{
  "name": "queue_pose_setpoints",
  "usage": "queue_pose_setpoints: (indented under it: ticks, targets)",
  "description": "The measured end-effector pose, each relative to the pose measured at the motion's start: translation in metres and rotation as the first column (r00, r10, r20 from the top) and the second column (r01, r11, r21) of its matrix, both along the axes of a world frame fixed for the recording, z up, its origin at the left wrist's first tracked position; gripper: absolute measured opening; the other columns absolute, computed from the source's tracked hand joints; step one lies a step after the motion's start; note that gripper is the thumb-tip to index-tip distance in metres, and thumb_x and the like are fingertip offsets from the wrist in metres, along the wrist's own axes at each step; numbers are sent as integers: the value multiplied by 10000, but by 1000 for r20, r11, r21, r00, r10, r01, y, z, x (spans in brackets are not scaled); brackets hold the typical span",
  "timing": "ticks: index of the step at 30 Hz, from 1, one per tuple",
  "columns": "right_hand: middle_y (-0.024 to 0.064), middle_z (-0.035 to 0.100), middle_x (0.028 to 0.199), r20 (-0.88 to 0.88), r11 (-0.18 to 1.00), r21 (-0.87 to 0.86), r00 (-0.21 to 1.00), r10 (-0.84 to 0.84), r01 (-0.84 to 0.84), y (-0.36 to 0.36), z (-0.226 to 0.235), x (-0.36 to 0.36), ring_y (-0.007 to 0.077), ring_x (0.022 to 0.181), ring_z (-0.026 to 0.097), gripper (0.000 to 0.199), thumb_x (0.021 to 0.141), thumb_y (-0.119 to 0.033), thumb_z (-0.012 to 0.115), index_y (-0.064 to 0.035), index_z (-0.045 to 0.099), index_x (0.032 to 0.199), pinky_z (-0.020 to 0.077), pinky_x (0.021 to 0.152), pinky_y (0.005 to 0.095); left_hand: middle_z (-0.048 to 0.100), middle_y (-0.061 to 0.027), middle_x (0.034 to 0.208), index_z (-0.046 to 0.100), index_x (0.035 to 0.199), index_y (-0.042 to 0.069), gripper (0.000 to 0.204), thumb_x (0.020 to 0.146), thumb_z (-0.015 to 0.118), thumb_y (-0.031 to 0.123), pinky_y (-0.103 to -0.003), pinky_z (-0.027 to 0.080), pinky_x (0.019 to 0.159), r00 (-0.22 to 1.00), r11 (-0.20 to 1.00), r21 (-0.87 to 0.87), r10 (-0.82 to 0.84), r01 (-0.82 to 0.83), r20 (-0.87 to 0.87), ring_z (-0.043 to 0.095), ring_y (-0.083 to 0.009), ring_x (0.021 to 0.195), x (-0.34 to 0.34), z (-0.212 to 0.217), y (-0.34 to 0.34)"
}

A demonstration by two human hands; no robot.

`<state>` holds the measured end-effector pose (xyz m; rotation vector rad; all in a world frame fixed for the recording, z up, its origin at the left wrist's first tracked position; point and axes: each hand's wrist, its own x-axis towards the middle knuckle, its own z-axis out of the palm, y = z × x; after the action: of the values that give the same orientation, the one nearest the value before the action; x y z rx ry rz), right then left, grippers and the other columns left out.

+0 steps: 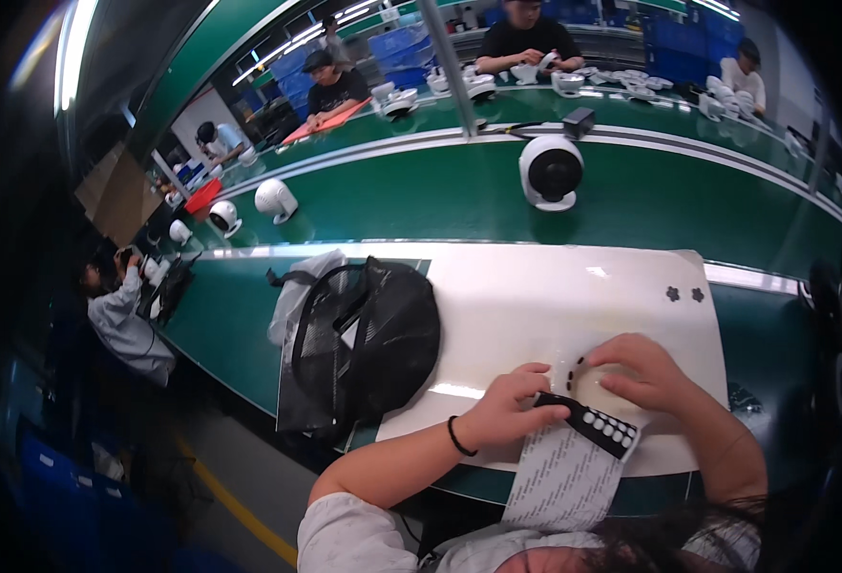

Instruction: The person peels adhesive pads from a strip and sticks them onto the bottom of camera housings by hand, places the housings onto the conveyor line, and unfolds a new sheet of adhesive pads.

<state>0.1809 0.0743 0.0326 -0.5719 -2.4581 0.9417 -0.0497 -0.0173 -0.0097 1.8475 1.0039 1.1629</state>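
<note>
My left hand (507,411) grips a sheet of adhesive pads by its black end, thumb on top. The sheet (559,477) has a pale printed backing, and its black strip (588,425) shows rows of white round spots. The sheet hangs over the near edge of the white mat (497,315). Just beyond the strip, several small black pads (570,376) lie in an arc on what looks like a pale round part, hard to tell from the mat. My right hand (645,372) reaches over this part, fingers bent and apart, with a fingertip by the farthest pad.
Left of the mat lies a black mesh bag (368,334) over clear plastic. Two dark flower-shaped pieces (684,294) are at the mat's far right. A white camera-like device (550,172) stands on the green belt beyond, with others further left. Several people work around the line.
</note>
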Motion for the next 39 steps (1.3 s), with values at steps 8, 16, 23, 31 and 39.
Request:
queue_pose_setpoints:
  ticks: [8, 16, 23, 31, 39]
  targets:
    - [141, 543, 1057, -3, 911, -412, 1000, 21, -21, -30, 11, -5, 246, 990, 520, 555, 776, -422, 623, -35, 495, 1154, 401, 859, 326, 583, -5, 708, 596, 853, -7, 171, 784, 673, 129, -205, 407, 593, 953, 958, -193, 247, -213, 176, 500, -53, 662, -11, 1, 6]
    - [85, 570, 988, -18, 948, -297, 992, -126, 115, -29, 6, -6, 183, 901, 560, 520, 636, -292, 776, -56, 571, 1052, 446, 803, 289, 601, -20, 704, 572, 808, 10, 173, 762, 691, 128, -217, 416, 583, 960, 968, -146, 226, -202, 167, 534, -75, 650, -8, 6, 6]
    - [85, 585, 952, -60, 993, -66, 993, -104, 100, -33, -1, -6, 246, 886, 557, 394, 710, -309, 682, -78, 585, 1014, 454, 772, 341, 607, -41, 745, 571, 866, 18, 279, 711, 737, 180, -228, 438, 630, 978, 980, -65, 192, -187, 75, 553, -95, 678, -8, 14, -1]
    - [98, 597, 926, -96, 991, 76, 990, -103, 110, -32, -5, -8, 265, 852, 575, 343, 725, -254, 660, -69, 592, 1005, 465, 750, 351, 623, -95, 844, 583, 972, 20, 393, 677, 752, 219, -276, 459, 727, 988, 994, -21, 103, -106, -116, 592, -180, 777, -17, 22, -2]
    - [123, 596, 914, -49, 992, -36, 991, -124, 123, -28, -3, -8, 287, 876, 567, 403, 745, -340, 630, -47, 586, 1019, 438, 787, 359, 634, -119, 872, 604, 979, 16, 357, 700, 739, 193, -286, 469, 727, 938, 981, -2, 183, -192, -295, 614, -214, 808, -13, 28, 0]
